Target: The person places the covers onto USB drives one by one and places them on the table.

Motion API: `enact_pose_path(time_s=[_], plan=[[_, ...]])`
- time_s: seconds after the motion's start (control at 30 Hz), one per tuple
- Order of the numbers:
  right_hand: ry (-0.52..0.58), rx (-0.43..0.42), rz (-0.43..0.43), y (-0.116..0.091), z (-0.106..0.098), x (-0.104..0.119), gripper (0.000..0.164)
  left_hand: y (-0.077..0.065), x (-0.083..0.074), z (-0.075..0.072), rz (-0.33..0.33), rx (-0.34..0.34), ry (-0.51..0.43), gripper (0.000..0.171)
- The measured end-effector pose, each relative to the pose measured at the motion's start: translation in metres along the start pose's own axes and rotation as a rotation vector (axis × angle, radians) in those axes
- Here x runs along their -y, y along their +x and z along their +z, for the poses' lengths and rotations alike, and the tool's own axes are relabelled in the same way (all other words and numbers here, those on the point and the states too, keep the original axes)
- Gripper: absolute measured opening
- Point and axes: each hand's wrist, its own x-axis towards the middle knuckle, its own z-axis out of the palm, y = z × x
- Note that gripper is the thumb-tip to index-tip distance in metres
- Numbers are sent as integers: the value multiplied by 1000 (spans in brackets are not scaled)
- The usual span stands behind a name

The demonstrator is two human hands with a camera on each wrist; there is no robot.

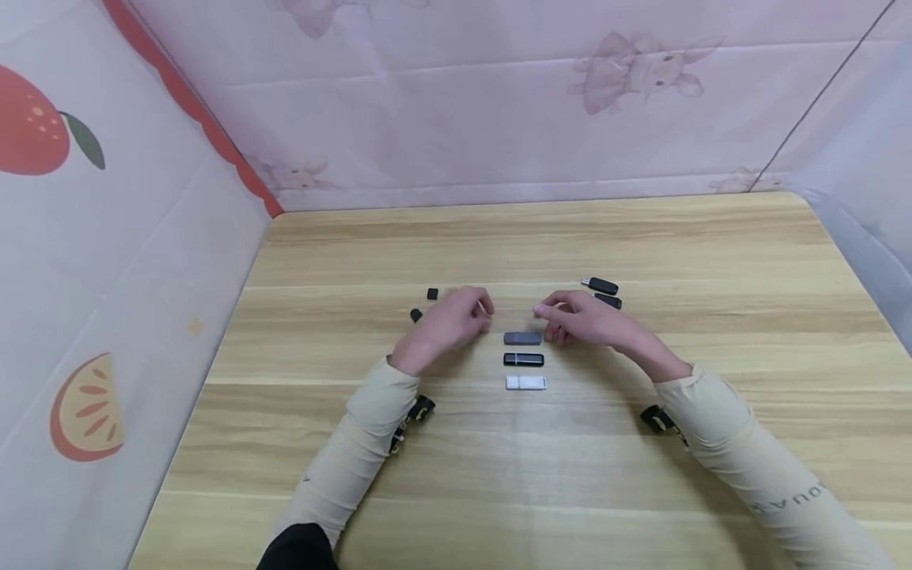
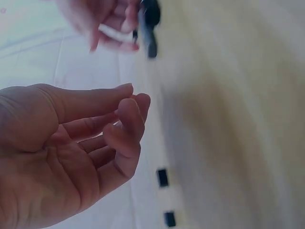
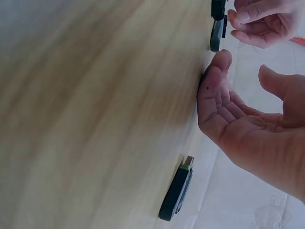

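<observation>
Grey and flat on the worktop [image 1: 570, 491], a USB stick [image 1: 522, 338] lay beside the right hand [image 1: 580, 317], whose grip was relaxed and empty, thumb apart from bent fingers. The left hand [image 1: 449, 321] had a narrow, empty grip, thumb near fingertips. Alongside the grey one lay a pale-banded black stick [image 1: 527, 360] and a white stick [image 1: 530, 383].

The head view looks forward and down from above the worktop [image 1: 534, 475]. Both wrist views sit low and close, rolled sideways, and share the left grip [image 2: 81, 157] and right grip [image 3: 257, 129], each nearest its own.
</observation>
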Motion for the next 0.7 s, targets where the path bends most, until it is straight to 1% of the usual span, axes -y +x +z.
enact_pose_path(time_s=[0.13,0.27,0.43,0.6,0.7], plan=[[5,4,-11,-3,-1,1,46,-1,7,-15,-28,-41,15,20],[3,1,-12,-5,-1,1,45,-2,15,-25,-52,-66,22,21],[-6,-30,-25,-5,-1,1,42,-4,22,-29,-65,-82,13,22],[-2,-49,-38,-7,-2,0,39,-1,27,-29,-66,-102,26,23],[10,-50,-56,-8,-3,-1,37,1,29,-29,-87,-102,19,23]])
